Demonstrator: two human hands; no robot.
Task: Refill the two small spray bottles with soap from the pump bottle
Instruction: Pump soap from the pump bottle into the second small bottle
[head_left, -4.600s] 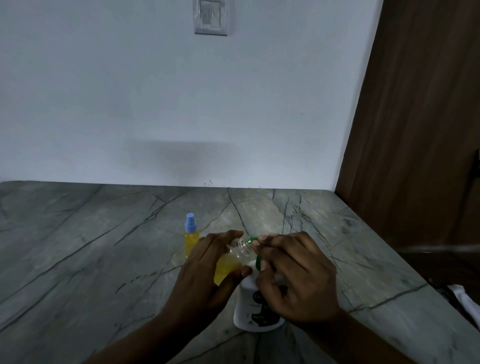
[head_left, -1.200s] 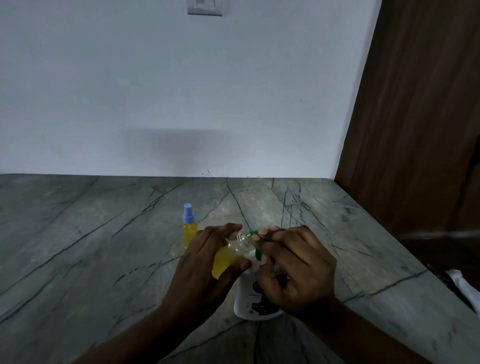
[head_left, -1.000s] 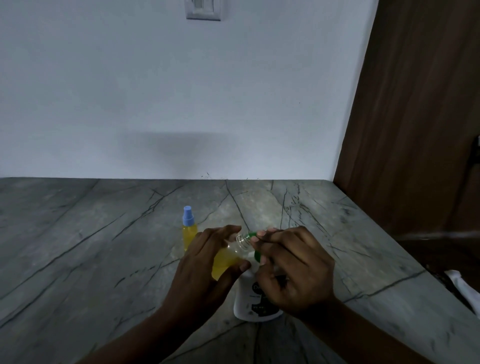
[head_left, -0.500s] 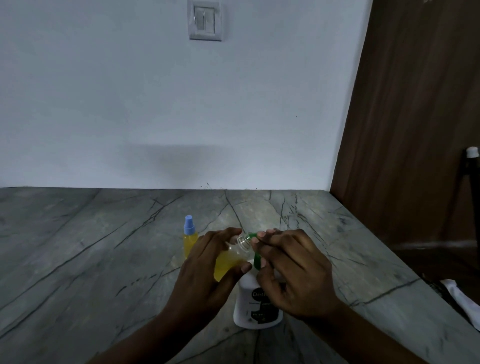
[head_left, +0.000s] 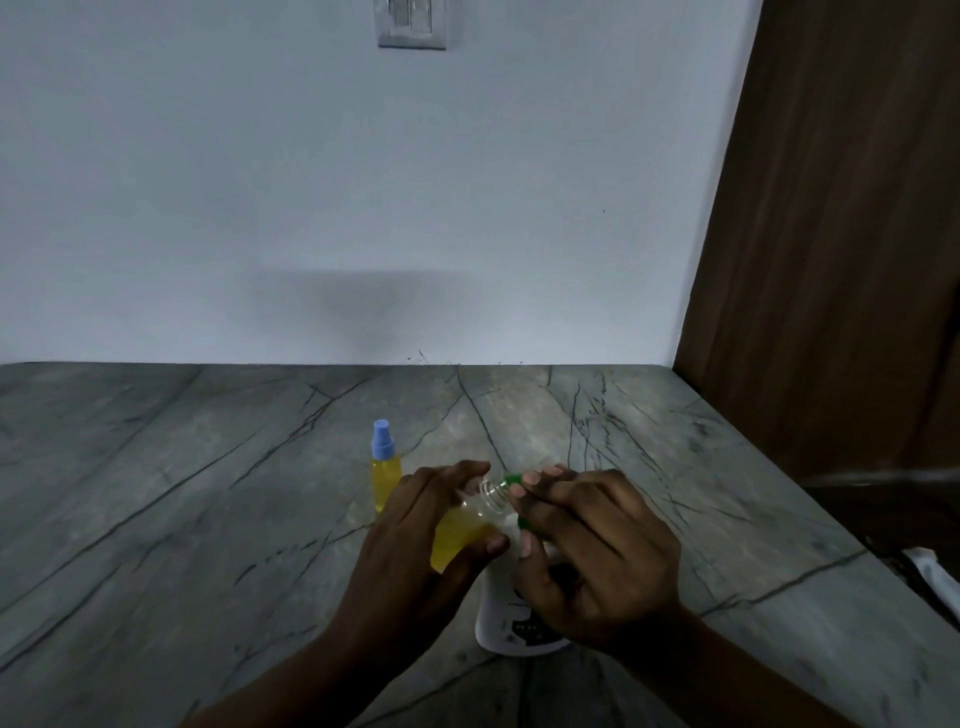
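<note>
Uncapped spray bottle (head_left: 471, 519), yellow liquid (head_left: 454, 541) inside, beside white pump bottle (head_left: 497, 619)

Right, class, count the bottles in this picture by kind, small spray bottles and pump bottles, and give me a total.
Small spray bottles: 2, the capped spray bottle standing on the counter and the open spray bottle held in the left hand.
Pump bottles: 1, the white pump bottle, gripped by the right hand.
Total: 3
</note>
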